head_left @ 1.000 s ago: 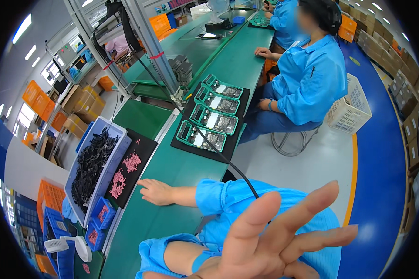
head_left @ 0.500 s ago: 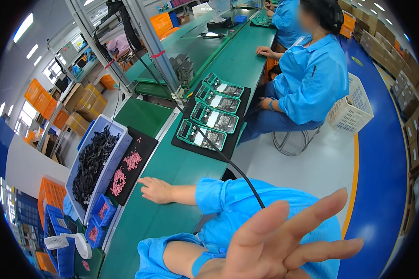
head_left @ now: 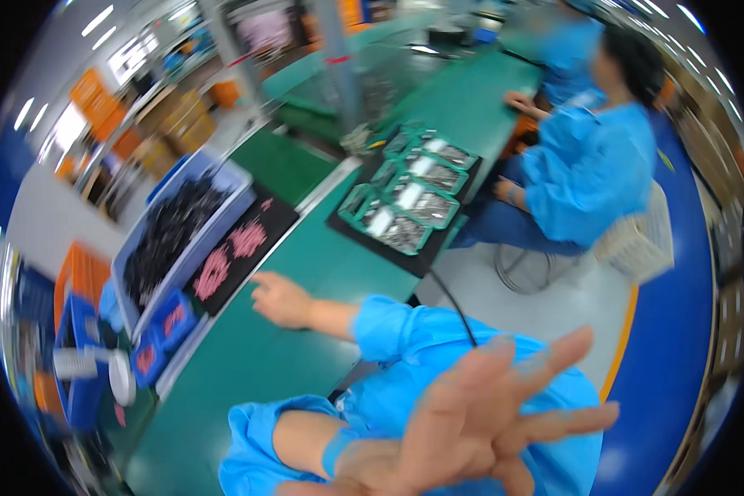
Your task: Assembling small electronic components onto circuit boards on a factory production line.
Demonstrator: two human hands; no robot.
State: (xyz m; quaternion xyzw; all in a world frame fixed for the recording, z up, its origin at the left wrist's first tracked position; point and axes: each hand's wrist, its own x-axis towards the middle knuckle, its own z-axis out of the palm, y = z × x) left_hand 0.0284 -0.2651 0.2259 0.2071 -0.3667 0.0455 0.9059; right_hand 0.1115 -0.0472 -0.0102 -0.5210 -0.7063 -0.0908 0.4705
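My left hand point(head_left: 479, 422) is raised close to the camera in the lower right, its fingers spread with nothing seen between them. A blue band point(head_left: 337, 450) goes round its wrist, and motion blurs its outline. My right hand point(head_left: 283, 301) rests on the green bench point(head_left: 322, 285), its fingers loosely extended and nothing visible in it. Just beyond those fingers, a black mat point(head_left: 278, 217) bears two heaps of small pink pieces point(head_left: 213, 273). Several green trays point(head_left: 405, 221) with metal-and-white assemblies lie on another black mat, farther off to the right.
A lilac bin point(head_left: 238, 201) full of black strips stands at the left. Small blue bins point(head_left: 159, 341) with pink pieces and a white round-headed device point(head_left: 121, 377) are nearer. A person in a blue gown point(head_left: 570, 182) sits at the right, with a white crate point(head_left: 641, 248) behind. Metal posts point(head_left: 335, 74) rise behind the bench.
The view has swung, so the trays and the seated person appear farther right and the picture is blurred. My left hand has shifted slightly left; my right hand stays on the bench.
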